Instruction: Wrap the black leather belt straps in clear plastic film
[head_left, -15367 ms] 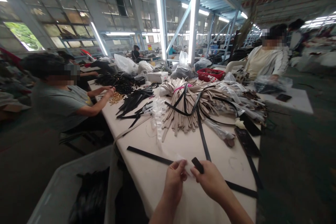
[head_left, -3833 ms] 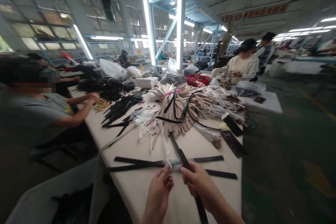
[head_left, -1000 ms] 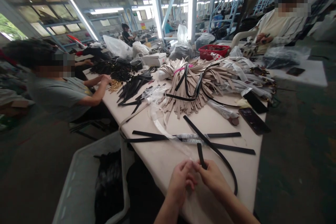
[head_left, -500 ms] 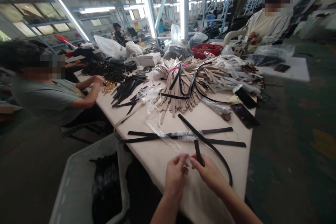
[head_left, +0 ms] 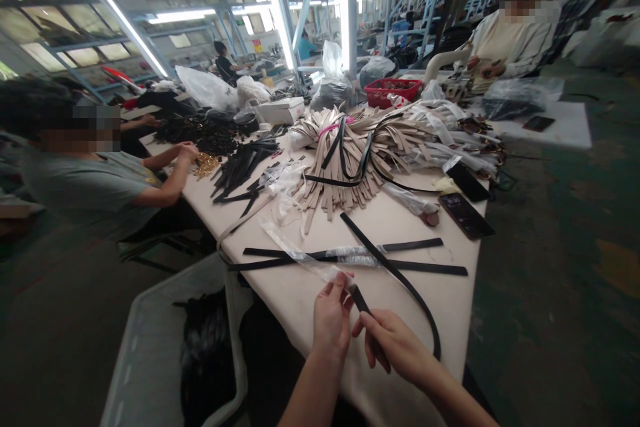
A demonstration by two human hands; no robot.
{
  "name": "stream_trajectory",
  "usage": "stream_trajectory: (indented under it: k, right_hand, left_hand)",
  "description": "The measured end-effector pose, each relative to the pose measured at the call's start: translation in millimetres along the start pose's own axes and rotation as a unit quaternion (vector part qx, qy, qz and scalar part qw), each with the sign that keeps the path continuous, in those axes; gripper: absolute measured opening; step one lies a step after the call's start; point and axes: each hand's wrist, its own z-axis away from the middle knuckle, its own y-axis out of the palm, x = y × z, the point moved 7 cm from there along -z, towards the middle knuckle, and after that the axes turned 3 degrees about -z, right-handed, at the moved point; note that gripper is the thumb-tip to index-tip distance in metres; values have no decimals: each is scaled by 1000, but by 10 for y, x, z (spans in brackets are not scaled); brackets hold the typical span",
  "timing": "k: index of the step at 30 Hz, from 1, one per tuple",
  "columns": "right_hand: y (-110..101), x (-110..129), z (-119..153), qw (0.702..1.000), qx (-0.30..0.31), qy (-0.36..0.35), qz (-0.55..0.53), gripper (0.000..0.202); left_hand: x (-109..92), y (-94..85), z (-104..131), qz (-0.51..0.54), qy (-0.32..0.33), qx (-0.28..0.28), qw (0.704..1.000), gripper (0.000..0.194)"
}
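My left hand [head_left: 331, 320] pinches the near end of a clear plastic sleeve [head_left: 287, 247], which runs away up the table to the left. My right hand [head_left: 395, 340] is closed on a long black strap [head_left: 411, 288] close to one end. That end points at the sleeve's end by my left fingertips; whether it is inside the sleeve I cannot tell. The rest of the strap curves round to the right and back across the table. Beyond my hands lie two more black straps [head_left: 417, 245], crossing each other, with clear plastic wrap [head_left: 353, 255] around their middles.
A big bundle of beige straps [head_left: 335, 193] lies at mid-table. Phones [head_left: 465, 215] rest near the right edge. A white bin [head_left: 145, 320] holding black material stands at the table's left. A co-worker [head_left: 100, 180] sits to the left; another person [head_left: 520, 47] is at the far right.
My left hand has taken the sleeve's end and drawn it nearer. My right hand has turned the strap's end from pointing up to pointing left, towards the sleeve.
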Motion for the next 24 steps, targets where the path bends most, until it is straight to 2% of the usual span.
stream_trajectory:
  k: [3, 5, 8, 10, 12, 14, 16, 20, 24]
  right_hand:
    - [2, 12, -39, 999, 32, 17, 1, 50]
    - [6, 45, -50, 998, 57, 39, 5, 49]
    - [-39, 134, -8, 995, 63, 57, 43, 42]
    - [-110, 220, 60, 993, 44, 42, 102, 32]
    - [-176, 308, 134, 983, 20, 18, 183, 23]
    - [-212, 402, 173, 964, -7, -5, 264, 32]
    - [-202, 516, 160, 945, -33, -29, 324, 42]
    - [-123, 791, 120, 928, -60, -73, 359, 40]
    - [-81, 965, 287, 912, -26, -93, 398, 23]
  left_hand:
    - [40, 12, 91, -52, -5, 19, 998, 31]
    - [115, -2, 150, -92, -33, 46, 994, 35]
    - [115, -92, 170, -110, -60, 74, 989, 35]
    - [-58, -232, 112, -66, -25, 37, 997, 29]
    - [-280, -395, 53, -10, 31, -22, 999, 23]
    - [-402, -476, 39, 13, 58, -51, 997, 19]
    - [-374, -439, 75, -2, 44, -35, 998, 20]
    - [-181, -269, 215, -32, -13, 24, 999, 31]
    - [-291, -296, 258, -33, 11, 20, 999, 33]
